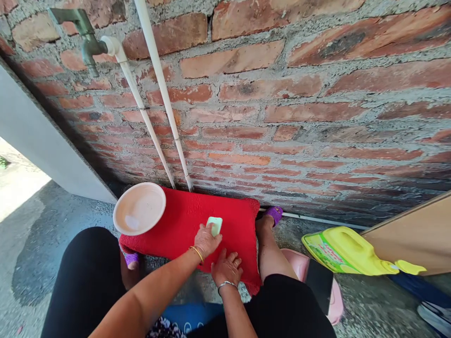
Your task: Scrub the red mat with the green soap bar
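Note:
A thick red textile piece (183,220), like a mat or a cover, lies spread in front of me between my legs. My left hand (207,240), with a gold bracelet, is closed around a small pale green block (215,226) with rounded corners, pressed on the red fabric. Whether it is a brush or a bar of soap I cannot tell. Near the fabric's front edge, my right hand (227,268), wearing a silver bangle, lies flat with its fingers apart. A pale pink basin (141,206) rests on the fabric's left end, its bottom showing through what looks like water.
A brick wall (246,112) rises behind the fabric, with white pipes (160,84) and a tap (88,44). At right lie a yellow detergent jug (345,251) and a pink stool or basin (336,305) under a dark flat object (319,284). Another person's shoe (435,317) shows lower right.

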### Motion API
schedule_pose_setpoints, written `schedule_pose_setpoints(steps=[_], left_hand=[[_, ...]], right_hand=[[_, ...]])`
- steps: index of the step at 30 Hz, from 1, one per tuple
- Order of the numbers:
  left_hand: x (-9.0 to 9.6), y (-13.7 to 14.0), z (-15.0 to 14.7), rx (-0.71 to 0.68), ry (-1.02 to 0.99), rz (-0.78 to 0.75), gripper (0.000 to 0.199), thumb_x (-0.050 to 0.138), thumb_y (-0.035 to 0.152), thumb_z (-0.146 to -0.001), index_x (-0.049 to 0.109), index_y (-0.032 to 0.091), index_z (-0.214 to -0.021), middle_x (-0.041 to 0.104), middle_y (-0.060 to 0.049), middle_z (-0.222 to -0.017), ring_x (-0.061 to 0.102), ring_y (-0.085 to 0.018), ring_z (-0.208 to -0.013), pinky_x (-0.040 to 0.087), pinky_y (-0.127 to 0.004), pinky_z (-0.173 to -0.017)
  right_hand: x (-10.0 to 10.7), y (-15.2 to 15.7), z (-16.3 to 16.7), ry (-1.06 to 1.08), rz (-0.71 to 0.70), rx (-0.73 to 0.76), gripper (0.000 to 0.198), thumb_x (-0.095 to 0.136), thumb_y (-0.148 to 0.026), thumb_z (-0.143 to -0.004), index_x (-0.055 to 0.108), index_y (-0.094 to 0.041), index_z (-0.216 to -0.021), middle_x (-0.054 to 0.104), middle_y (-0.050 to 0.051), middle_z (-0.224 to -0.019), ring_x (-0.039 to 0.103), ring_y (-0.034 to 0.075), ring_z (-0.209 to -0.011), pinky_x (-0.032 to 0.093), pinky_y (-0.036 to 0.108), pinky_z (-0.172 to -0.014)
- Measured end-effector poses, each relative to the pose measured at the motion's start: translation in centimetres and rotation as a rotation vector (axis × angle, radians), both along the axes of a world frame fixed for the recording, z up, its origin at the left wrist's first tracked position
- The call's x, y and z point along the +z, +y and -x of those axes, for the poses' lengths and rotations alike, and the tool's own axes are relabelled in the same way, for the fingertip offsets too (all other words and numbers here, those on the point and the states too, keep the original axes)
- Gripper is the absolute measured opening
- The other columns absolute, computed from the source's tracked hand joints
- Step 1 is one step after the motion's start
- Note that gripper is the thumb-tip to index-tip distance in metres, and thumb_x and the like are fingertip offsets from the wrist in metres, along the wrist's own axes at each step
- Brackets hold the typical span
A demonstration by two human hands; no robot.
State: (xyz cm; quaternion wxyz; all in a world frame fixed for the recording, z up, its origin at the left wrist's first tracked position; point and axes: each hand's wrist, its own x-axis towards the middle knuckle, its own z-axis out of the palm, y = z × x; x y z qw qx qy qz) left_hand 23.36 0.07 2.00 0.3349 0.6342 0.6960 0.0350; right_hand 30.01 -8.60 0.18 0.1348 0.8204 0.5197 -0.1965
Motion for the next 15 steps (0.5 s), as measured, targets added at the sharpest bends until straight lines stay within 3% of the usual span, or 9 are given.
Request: schedule_pose_setpoints(steps=[3, 6, 9, 13, 15], left_hand=[[1.2, 1.6, 4.4, 0.168, 0.188, -0.019, 0.051, 0.050, 0.046, -0.085, 0.047, 0.023, -0.130, 0.056, -0.011, -0.113, 0.063, -0.022, -0.093, 0.047, -0.033, -0.081], [1.9, 2.5, 5.7, 0.245, 0.258, -0.036, 0.052, 0.047, 0.045, -0.086, 0.044, 0.020, -0.132, 0.055, -0.013, -0.112, 0.063, -0.024, -0.094, 0.046, -0.034, -0.081], [1.6, 1.5, 2.3, 0.168, 0.207, -0.037, 0.052, 0.050, 0.044, -0.084, 0.045, 0.020, -0.130, 0.053, -0.014, -0.115, 0.061, -0.024, -0.099, 0.046, -0.033, -0.083], [1.2, -1.3, -5.0, -0.130, 0.009, -0.004, 0.052, 0.056, 0.045, -0.078, 0.052, 0.024, -0.125, 0.054, -0.010, -0.119, 0.058, -0.024, -0.103, 0.045, -0.033, -0.088], [1.4, -2.1, -7.2, -0.235, -0.070, 0.000, 0.054, 0.057, 0.046, -0.076, 0.052, 0.027, -0.127, 0.054, -0.008, -0.120, 0.057, -0.025, -0.105, 0.044, -0.035, -0.091]], right_hand=[[1.1, 0.4, 0.0, 0.031, 0.017, 0.004, 0.062, 0.052, -0.030, -0.084, 0.041, -0.011, -0.142, 0.034, 0.028, -0.145, 0.036, 0.042, -0.131, 0.038, 0.048, -0.091], [1.2, 0.4, 0.0, 0.040, 0.002, 0.005, 0.060, 0.051, -0.027, -0.083, 0.042, -0.011, -0.141, 0.033, 0.029, -0.144, 0.036, 0.042, -0.130, 0.037, 0.050, -0.091], [0.2, 0.1, -0.2, 0.037, -0.022, 0.011, 0.060, 0.051, -0.027, -0.083, 0.041, -0.010, -0.141, 0.034, 0.029, -0.144, 0.037, 0.042, -0.129, 0.038, 0.050, -0.091], [-1.4, -0.4, -0.8, 0.084, -0.030, 0.039, 0.057, 0.048, -0.029, -0.085, 0.044, -0.010, -0.140, 0.037, 0.026, -0.144, 0.037, 0.039, -0.131, 0.037, 0.051, -0.094], [-1.8, -0.5, -1.0, 0.171, -0.031, 0.058, 0.051, 0.044, -0.027, -0.087, 0.049, -0.012, -0.136, 0.044, 0.023, -0.140, 0.039, 0.038, -0.129, 0.037, 0.052, -0.095]])
